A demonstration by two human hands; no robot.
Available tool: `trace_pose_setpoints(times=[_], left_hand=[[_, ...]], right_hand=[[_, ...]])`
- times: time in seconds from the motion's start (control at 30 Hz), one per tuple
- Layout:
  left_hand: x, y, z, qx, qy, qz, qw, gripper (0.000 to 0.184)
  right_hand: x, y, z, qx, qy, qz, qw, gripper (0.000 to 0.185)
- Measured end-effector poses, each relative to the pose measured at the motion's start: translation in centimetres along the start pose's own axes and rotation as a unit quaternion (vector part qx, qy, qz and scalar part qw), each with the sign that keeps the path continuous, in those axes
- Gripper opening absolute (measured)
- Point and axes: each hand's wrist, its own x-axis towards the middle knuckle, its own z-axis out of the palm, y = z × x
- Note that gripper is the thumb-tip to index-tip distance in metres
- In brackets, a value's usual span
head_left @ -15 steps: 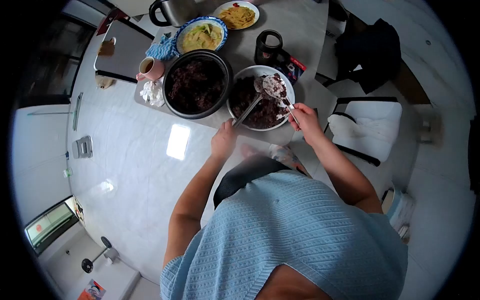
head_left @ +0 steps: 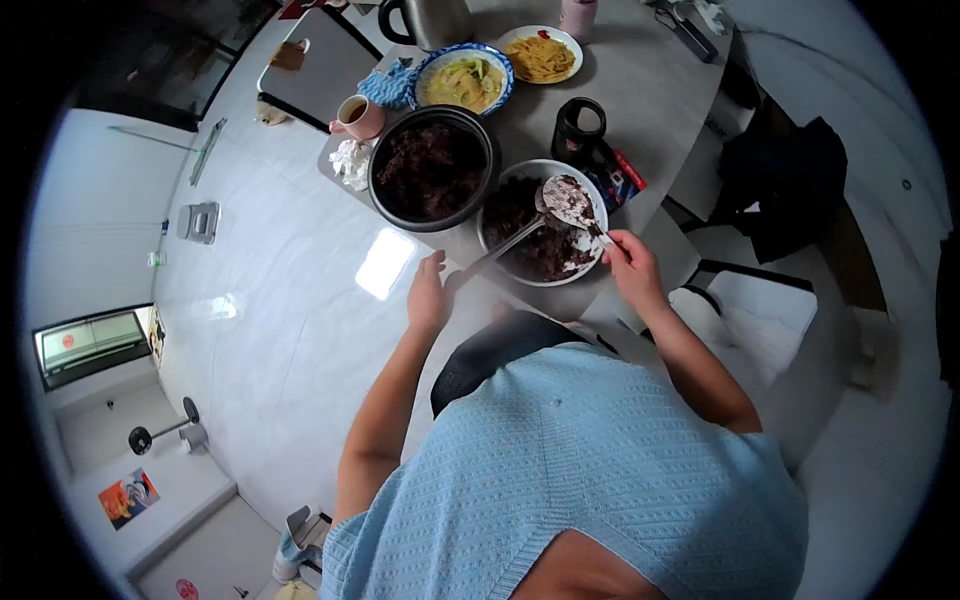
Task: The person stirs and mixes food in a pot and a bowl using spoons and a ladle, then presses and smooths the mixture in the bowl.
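Observation:
My right hand (head_left: 632, 270) grips the handle of a pale serving spoon (head_left: 568, 202), its head smeared with dark, sticky rice. Below that spoon, a white bowl (head_left: 545, 281) holds more of the dark rice (head_left: 512, 208). A long-handled metal spoon (head_left: 515, 238) slants from the bowl toward me, its head partly hidden under the pale one. Its handle end lies in my left hand (head_left: 428, 298), loosely held, with some fingers partly stretched. To the left of the bowl stands a black pot (head_left: 491, 165) with dark rice (head_left: 430, 165) inside.
Behind the pot are a blue-rimmed plate of vegetables (head_left: 462, 82), a plate of yellow shreds (head_left: 542, 58) and a kettle (head_left: 435, 22). A pink mug (head_left: 360, 118) and crumpled tissue (head_left: 350, 163) sit left. A dark jar (head_left: 578, 130) stands behind the bowl. Chairs flank the table.
The view has shifted, so the table appears farther right and lower. My left hand has moved back toward the metal spoon's handle end and its grip looks looser. The right hand keeps its spoon.

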Motion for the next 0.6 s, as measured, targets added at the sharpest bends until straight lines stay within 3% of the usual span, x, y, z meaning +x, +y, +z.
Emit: trace_pose_setpoints(times=[0.13, 0.33, 0.47, 0.6], left_hand=[[-2.4, -0.2, -1.2, -0.004, 0.068, -0.040, 0.997, 0.033], [-7.9, -1.9, -1.7, 0.020, 0.226, -0.091, 0.970, 0.027], [-13.1, -4.4, -0.9, 0.035, 0.237, -0.179, 0.954, 0.025], [-18.5, -7.5, 1.6, 0.021, 0.249, -0.270, 0.930, 0.024]], right_hand=[[0.3, -2.3, -1.6, -0.041, 0.033, -0.130, 0.990, 0.017], [0.5, -9.8, -4.9, -0.061, 0.004, -0.288, 0.956, 0.017], [-0.3, -16.6, -6.9, -0.071, -0.039, -0.501, 0.862, 0.026], [-1.7, -20.8, -8.0, -0.049, -0.109, -0.508, 0.853, 0.010]])
